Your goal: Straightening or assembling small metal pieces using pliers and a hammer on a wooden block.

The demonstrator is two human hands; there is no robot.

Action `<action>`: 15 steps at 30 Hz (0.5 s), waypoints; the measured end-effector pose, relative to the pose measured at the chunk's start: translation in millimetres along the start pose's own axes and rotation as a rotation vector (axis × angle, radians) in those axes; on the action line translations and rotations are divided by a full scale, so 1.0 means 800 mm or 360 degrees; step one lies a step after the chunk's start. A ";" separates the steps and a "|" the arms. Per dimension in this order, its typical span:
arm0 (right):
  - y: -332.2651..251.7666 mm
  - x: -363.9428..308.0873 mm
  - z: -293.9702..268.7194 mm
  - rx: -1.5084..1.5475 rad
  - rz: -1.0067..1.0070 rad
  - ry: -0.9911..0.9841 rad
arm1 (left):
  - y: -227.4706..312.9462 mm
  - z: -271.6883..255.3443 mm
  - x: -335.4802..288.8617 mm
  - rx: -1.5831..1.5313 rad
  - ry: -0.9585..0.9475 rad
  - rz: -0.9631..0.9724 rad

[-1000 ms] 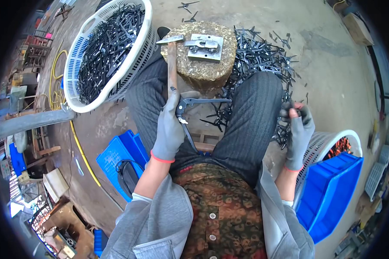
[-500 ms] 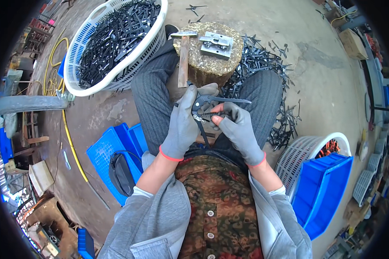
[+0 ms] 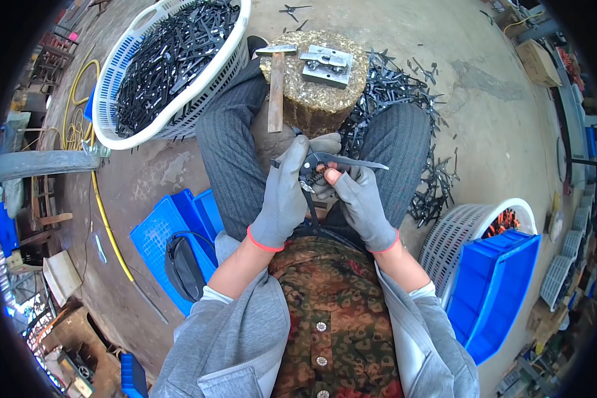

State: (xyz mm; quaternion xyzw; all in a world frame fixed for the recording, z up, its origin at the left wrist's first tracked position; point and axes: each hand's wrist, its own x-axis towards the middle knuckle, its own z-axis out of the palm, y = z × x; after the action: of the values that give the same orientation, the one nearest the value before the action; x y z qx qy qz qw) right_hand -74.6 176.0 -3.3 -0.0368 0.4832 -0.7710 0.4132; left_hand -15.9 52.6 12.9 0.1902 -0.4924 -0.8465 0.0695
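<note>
In front of my lap, my gloved left hand (image 3: 278, 199) is closed around black hand pruners (image 3: 361, 162). One of their handles points right, the other down towards my body. My gloved right hand (image 3: 369, 207) is closed from the other side, its bare thumb and fingertip pinching a small dark coil spring (image 3: 316, 175) between the two handles. Whether both ends of the spring are seated is too small to tell. Beyond my hands, a hammer (image 3: 276, 96) and a metal block fixture (image 3: 327, 67) lie on a round stump (image 3: 312, 101).
A white basket (image 3: 105, 106) heaped with black parts stands at the far left. Similar black pieces (image 3: 393, 83) are piled right of the stump. At the right are another white basket (image 3: 444, 242) and a blue crate (image 3: 474, 292). Blue trays (image 3: 162, 232) with a black bag (image 3: 185, 268) lie left.
My right hand has moved slightly left and up, pushing the spring in between the pruners' handles. My left hand keeps its hold. The view has shifted a little.
</note>
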 end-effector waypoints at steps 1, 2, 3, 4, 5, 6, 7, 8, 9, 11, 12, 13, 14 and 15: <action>0.006 -0.001 -0.002 -0.0046 -0.0058 0.0020 | 0.002 0.002 -0.001 -0.0088 0.0017 -0.0057; 0.009 -0.001 -0.003 -0.0092 -0.0116 0.0041 | 0.002 0.003 -0.001 -0.0176 0.0034 -0.0115; 0.010 -0.002 -0.001 -0.0092 -0.0114 0.0040 | 0.002 0.003 -0.001 -0.0176 0.0036 -0.0115; 0.011 -0.003 0.001 -0.0099 -0.0185 0.0032 | 0.000 0.002 -0.002 -0.0123 -0.0001 -0.0025; 0.011 -0.003 0.002 -0.0107 -0.0256 0.0024 | -0.002 0.002 -0.002 -0.0069 -0.0040 0.0066; 0.010 -0.001 0.000 -0.0108 -0.0258 0.0026 | -0.003 0.002 -0.002 -0.0070 -0.0042 0.0066; 0.007 0.003 -0.004 -0.0134 -0.0172 -0.0040 | -0.005 0.002 -0.003 -0.0068 -0.0011 0.0074; 0.006 0.005 -0.007 -0.0160 -0.0086 -0.0107 | -0.007 0.002 -0.003 -0.0067 0.0021 0.0082; 0.006 0.005 -0.007 -0.0162 -0.0088 -0.0108 | -0.013 -0.001 -0.003 -0.0067 0.0020 0.0085; 0.007 0.006 -0.007 -0.0236 -0.0070 -0.0108 | -0.026 -0.009 -0.002 0.0163 0.0148 0.0148; 0.004 0.005 -0.006 -0.0238 -0.0067 -0.0108 | -0.020 -0.007 -0.003 0.0160 0.0149 0.0146; -0.001 0.003 -0.003 -0.0189 0.0006 -0.0142 | -0.007 -0.001 -0.005 0.0088 0.0069 0.0091; -0.004 0.002 -0.001 -0.0141 0.0079 -0.0176 | 0.000 0.002 -0.006 0.0016 -0.0011 0.0036; -0.002 0.002 -0.002 -0.0141 0.0078 -0.0178 | 0.002 0.003 -0.007 0.0017 -0.0010 0.0038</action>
State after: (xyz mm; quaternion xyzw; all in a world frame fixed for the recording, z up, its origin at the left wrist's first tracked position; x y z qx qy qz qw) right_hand -77.2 176.3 -3.2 -0.0863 0.4937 -0.7353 0.4563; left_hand -12.1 55.5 17.0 0.1818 -0.4994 -0.8435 0.0771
